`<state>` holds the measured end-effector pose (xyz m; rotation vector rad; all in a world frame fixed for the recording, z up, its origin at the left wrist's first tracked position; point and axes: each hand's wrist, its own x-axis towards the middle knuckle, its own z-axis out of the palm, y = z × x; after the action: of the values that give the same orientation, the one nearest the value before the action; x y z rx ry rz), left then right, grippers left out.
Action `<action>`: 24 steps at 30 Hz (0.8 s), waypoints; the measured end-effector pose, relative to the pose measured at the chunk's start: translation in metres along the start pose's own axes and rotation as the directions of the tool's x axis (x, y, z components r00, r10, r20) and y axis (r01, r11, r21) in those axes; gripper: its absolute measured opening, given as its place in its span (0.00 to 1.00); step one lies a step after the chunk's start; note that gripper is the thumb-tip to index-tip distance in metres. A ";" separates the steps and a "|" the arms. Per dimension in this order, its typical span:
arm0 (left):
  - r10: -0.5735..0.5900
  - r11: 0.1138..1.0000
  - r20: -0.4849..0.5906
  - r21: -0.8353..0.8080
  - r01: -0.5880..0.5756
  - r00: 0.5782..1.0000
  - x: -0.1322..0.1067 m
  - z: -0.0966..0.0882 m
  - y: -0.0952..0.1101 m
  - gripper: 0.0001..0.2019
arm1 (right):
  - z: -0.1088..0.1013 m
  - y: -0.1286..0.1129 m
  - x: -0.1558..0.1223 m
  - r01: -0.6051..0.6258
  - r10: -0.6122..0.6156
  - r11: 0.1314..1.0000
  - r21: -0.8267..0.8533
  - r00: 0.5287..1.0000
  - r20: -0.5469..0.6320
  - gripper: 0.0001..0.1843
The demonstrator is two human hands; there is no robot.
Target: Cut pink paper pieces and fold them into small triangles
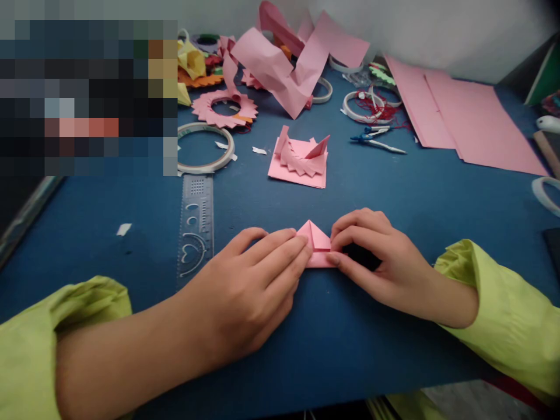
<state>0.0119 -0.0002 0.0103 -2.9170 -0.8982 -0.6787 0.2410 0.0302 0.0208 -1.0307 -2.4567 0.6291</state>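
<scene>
A small folded pink paper piece [315, 240] with a pointed top lies on the blue table [394, 204] in front of me. My left hand [254, 286] rests flat beside it, fingers stretched and pressing down its left edge. My right hand [380, 262] has its fingers curled together, with the fingertips pinching the paper's right side. Both arms wear yellow-green sleeves.
A pile of folded pink pieces [301, 157] sits just beyond. A clear stencil ruler [195, 224] lies to the left, with a tape ring [203, 146] and a pink paper wreath [224, 108] behind it. A compass [376, 140], more rings, crumpled pink paper [284, 64] and flat pink sheets [472, 116] fill the back.
</scene>
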 end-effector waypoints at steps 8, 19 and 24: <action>0.006 1.000 0.016 0.012 -0.006 1.000 -0.001 0.001 0.000 0.17 | 0.003 0.002 -0.001 0.044 -0.045 0.998 -0.040 0.999 -0.026 0.02; 0.099 0.986 -0.047 0.142 -0.092 0.994 0.001 -0.005 0.008 0.12 | 0.005 0.002 0.001 0.068 -0.071 0.994 -0.090 0.997 -0.033 0.03; 0.159 0.973 -0.012 0.172 -0.155 0.987 -0.004 -0.010 0.011 0.11 | 0.005 0.002 0.000 0.127 -0.131 0.984 -0.123 0.991 -0.026 0.02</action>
<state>0.0110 -0.0133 0.0190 -2.7825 -0.6770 -0.5954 0.2393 0.0304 0.0162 -0.9088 -2.5334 0.4226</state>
